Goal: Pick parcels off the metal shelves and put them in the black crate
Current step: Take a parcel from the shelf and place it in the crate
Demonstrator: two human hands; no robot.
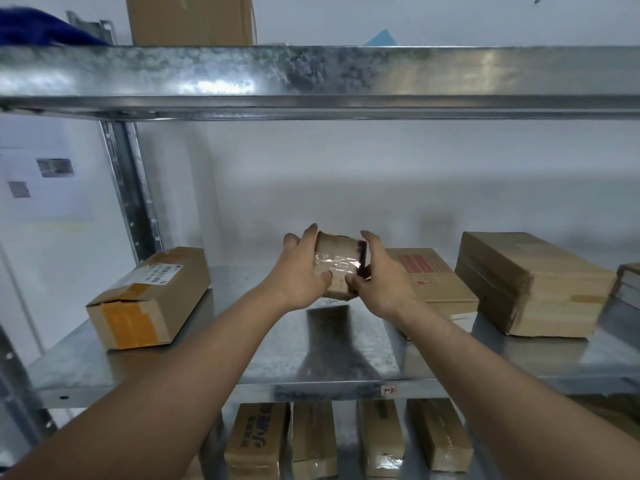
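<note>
Parcels: 1 btwn 2 hands

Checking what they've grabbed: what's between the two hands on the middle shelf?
Head view: a small taped parcel, held between left hand and right hand.

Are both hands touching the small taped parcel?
Touching. The head view shows the left hand and right hand with fingers and thumbs wrapped round the small taped parcel.
</note>
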